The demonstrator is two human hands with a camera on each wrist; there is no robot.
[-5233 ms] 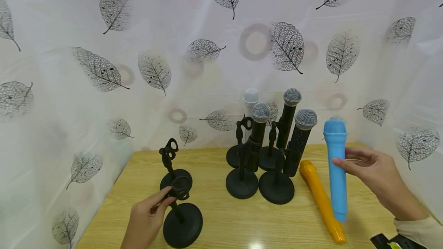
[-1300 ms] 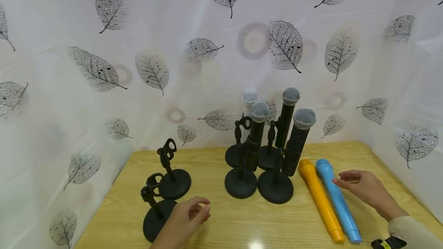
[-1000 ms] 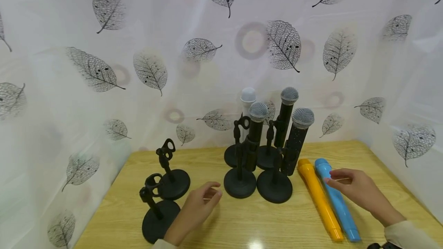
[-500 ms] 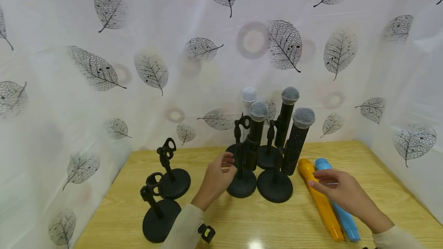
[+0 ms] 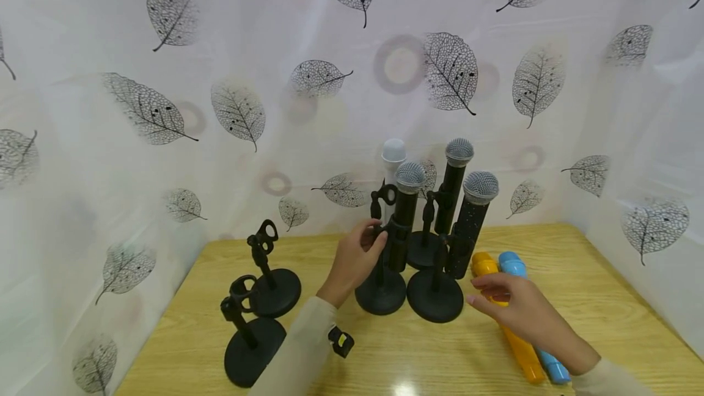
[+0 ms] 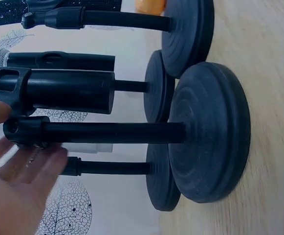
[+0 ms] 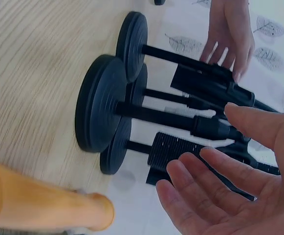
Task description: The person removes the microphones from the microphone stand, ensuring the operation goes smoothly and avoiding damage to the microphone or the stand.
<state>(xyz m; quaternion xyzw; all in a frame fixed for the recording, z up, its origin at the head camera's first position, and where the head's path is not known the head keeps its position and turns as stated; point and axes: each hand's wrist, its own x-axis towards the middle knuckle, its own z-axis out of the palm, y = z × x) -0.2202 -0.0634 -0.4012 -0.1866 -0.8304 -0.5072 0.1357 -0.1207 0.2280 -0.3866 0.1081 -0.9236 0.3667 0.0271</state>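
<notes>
My left hand (image 5: 352, 264) is at the joint of the front-left microphone stand (image 5: 379, 298), fingers behind it and thumb beside the clip. That clip bears a black microphone (image 5: 406, 206) with a silver mesh head. In the left wrist view the stand's joint (image 6: 27, 131) lies between thumb and fingers, which look loose. My right hand (image 5: 522, 313), empty with fingers spread, hovers over an orange microphone (image 5: 522, 356) and a blue microphone (image 5: 513, 263), partly hiding both. Right of the first stand, the front-right stand (image 5: 434, 298) holds a speckled black microphone (image 5: 467, 231).
Behind are a white microphone (image 5: 393, 154) and another black microphone (image 5: 452, 188) with their stands. Two stands with bare clips, a front one (image 5: 255, 347) and a rear one (image 5: 278, 295), are on the left of the wooden table (image 5: 429, 359). A leaf-print curtain (image 5: 297, 11) surrounds it.
The blue microphone, earlier held in my right hand, now lies beside the orange one. My left hand has left the left stands and moved right to the front-left microphone stand; my right hand has drifted left.
</notes>
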